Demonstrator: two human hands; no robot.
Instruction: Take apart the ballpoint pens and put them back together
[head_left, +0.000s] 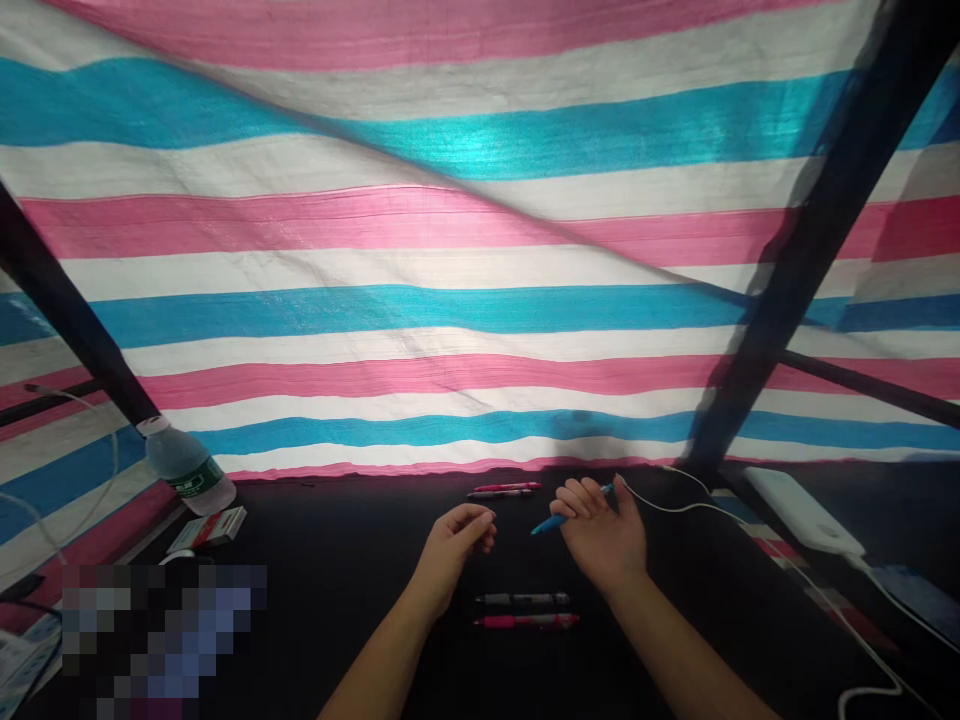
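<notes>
My right hand (607,535) is turned palm up with its fingers curled around a blue pen (550,524), whose tip points left. To its left, apart from the pen, my left hand (459,545) is closed, thumb against the curled fingers, and nothing shows in it. Beyond the hands, a red pen (517,486) and a dark pen (501,493) lie side by side on the black table (360,560). Nearer to me, a black-and-clear pen (523,599) lies parallel to a pink pen (525,621).
At the left stand a water bottle (187,468) and a small box (208,530). A white power bank or adapter (804,510) with white cables (832,610) lies at the right. Dark posts (810,260) and a striped tarp (420,310) enclose the table's far side.
</notes>
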